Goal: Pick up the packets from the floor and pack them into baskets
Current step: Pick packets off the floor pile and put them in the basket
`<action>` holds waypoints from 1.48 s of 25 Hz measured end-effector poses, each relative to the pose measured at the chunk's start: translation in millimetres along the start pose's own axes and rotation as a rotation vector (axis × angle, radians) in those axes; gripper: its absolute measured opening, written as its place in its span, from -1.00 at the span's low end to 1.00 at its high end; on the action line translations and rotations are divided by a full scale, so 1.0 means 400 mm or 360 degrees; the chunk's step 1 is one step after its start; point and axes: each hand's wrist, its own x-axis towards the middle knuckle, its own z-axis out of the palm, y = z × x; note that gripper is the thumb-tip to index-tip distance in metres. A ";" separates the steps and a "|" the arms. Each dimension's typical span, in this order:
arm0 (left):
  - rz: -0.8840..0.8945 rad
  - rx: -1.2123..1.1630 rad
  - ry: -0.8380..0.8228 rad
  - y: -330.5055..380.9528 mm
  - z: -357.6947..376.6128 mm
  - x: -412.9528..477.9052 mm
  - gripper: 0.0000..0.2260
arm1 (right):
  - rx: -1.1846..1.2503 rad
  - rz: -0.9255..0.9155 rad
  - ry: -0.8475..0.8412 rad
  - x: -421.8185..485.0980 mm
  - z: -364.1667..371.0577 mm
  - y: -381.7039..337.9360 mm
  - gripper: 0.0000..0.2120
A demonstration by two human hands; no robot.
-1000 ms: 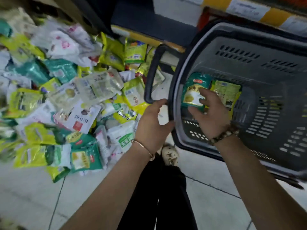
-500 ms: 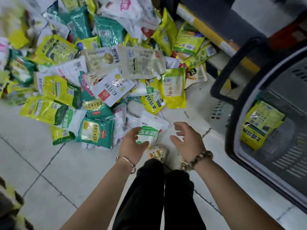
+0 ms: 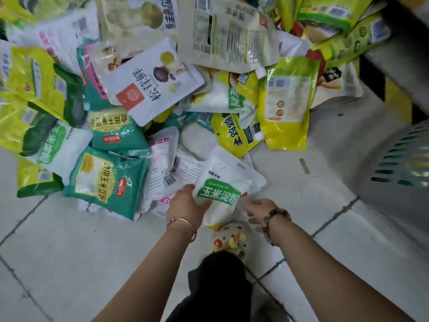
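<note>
The heap of packets (image 3: pixel 162 89) covers the floor (image 3: pixel 69 252) ahead of me. The grey basket (image 3: pixel 394 173) stands off to my right, with only its slotted wall in view. Nearest me, at the pile's front edge, the white packet with the green label (image 3: pixel 222 182) is tilted up. My left hand (image 3: pixel 188 205) grips its lower left corner, thumb across the front. My right hand (image 3: pixel 257 210) is just beside the packet's lower right corner, fingers loosely spread and holding nothing. It may be brushing the bag, but blur hides that. I'd slide the right hand under the sagging bottom, lift the bag clear of its neighbours, then swing it right to the basket.
</note>
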 end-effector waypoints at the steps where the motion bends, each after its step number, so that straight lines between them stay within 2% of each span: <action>1: -0.0003 0.0040 0.0053 -0.011 0.033 0.029 -0.44 | 0.0085 -0.0060 -0.0029 0.043 0.021 0.009 -0.72; 4: 0.0090 0.0133 0.0255 -0.034 0.112 0.082 -0.54 | 0.0323 -0.0432 0.0126 0.111 0.073 0.017 -0.92; 6: 0.0161 -0.0042 0.0341 -0.030 0.136 0.089 -0.71 | 0.0401 -0.0689 0.0178 0.096 0.073 0.008 -0.87; 9: 0.0253 -0.0359 0.0382 0.013 0.132 0.086 -0.88 | 0.0483 -0.1028 0.0061 0.087 0.027 -0.010 -0.70; 12: 0.0459 -0.0760 0.0435 0.088 0.116 0.071 -0.91 | 0.0469 -0.1059 -0.0038 0.102 -0.037 -0.059 -0.52; 15: 0.0490 -0.1050 0.0423 0.142 0.108 0.055 -0.89 | 0.0522 -0.1015 -0.0217 0.089 -0.074 -0.094 -0.71; 18: 0.0516 -0.1116 0.0266 0.149 0.113 0.048 -0.90 | 0.0547 -0.1095 -0.0122 0.096 -0.102 -0.089 -0.80; 19: 0.0552 -0.1063 0.0256 0.142 0.103 0.046 -0.94 | 0.0581 -0.1128 -0.0043 0.101 -0.112 -0.085 -0.80; 20: 0.0610 -0.0939 0.0358 0.127 0.087 0.050 -0.91 | 0.0596 -0.1176 0.0020 0.101 -0.122 -0.084 -0.79; 22: 0.0673 -0.0487 0.0811 0.077 0.036 0.086 -0.72 | 0.0551 -0.1291 0.0120 0.104 -0.137 -0.084 -0.77; 23: 0.0617 -0.0216 0.1018 0.048 0.005 0.110 -0.63 | 0.0507 -0.1345 0.0166 0.100 -0.141 -0.084 -0.75; 24: 0.0488 -0.0003 0.1101 0.022 -0.023 0.134 -0.54 | 0.0470 -0.1387 0.0206 0.094 -0.143 -0.085 -0.72; 26: 0.0188 0.0211 0.0977 -0.005 -0.046 0.175 -0.38 | 0.0426 -0.1457 0.0242 0.083 -0.138 -0.084 -0.70; 29: 0.0066 0.0384 0.0787 -0.012 -0.024 0.207 -0.36 | 0.0409 -0.1531 0.0271 0.066 -0.132 -0.084 -0.66; 31: 0.0082 0.0479 0.0760 -0.017 -0.028 0.211 -0.47 | 0.0416 -0.1576 0.0282 0.051 -0.133 -0.085 -0.66; 33: 0.0043 0.0639 0.0741 -0.015 -0.052 0.209 -0.66 | 0.0380 -0.1627 0.0296 0.026 -0.140 -0.089 -0.69; 35: 0.0052 0.0845 0.0724 -0.008 -0.077 0.201 -0.76 | 0.0344 -0.1664 0.0322 -0.006 -0.149 -0.091 -0.77; 37: 0.0099 0.0896 0.0723 0.000 -0.101 0.171 -0.81 | 0.0363 -0.1656 0.0388 -0.044 -0.163 -0.092 -0.92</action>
